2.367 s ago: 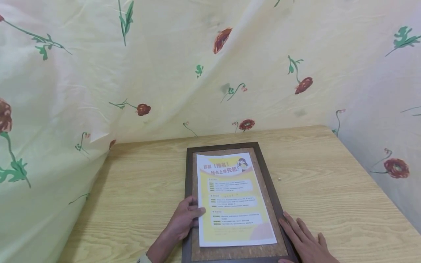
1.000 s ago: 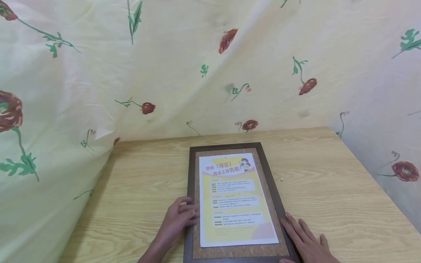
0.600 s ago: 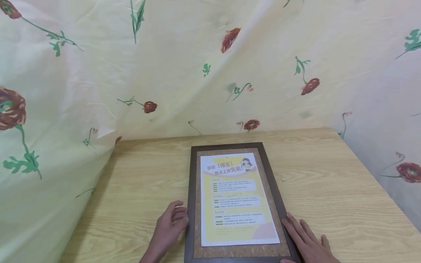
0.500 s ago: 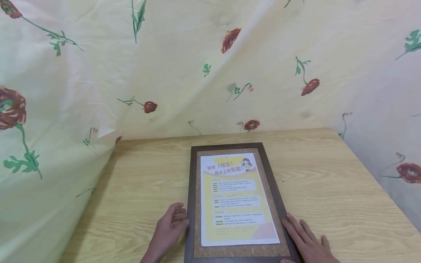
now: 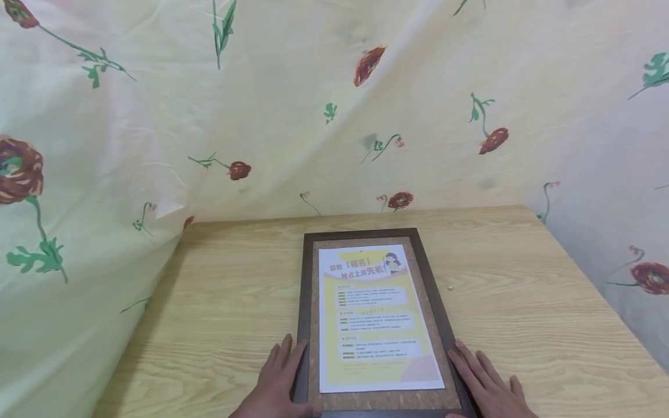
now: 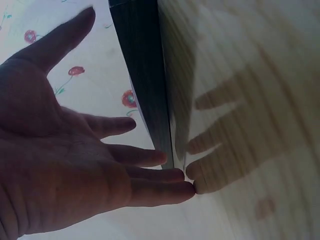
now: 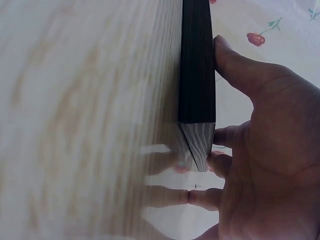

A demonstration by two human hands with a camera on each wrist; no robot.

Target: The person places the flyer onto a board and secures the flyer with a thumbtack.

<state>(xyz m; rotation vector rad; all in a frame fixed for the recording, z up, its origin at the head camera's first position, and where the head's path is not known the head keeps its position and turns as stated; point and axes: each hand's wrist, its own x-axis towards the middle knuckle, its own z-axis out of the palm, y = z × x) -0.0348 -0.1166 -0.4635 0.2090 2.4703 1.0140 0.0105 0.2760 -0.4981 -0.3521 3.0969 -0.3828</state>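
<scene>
On the tabletop [image 5: 230,302], a frame [image 5: 360,234] lies flat, its far end near the middle of the back edge, a sheet [image 5: 378,319] on its cork. The left hand [image 5: 274,383], fingers straight and spread, rests at the frame's left side; the right hand [image 5: 491,386], likewise spread, touches its right side.

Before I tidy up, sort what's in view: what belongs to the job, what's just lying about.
Part of the job:
corkboard in dark frame
printed sheet on it
left hand
right hand

Apparently just there:
tiny pale object, unidentifiable
wooden table
floral cloth
</scene>
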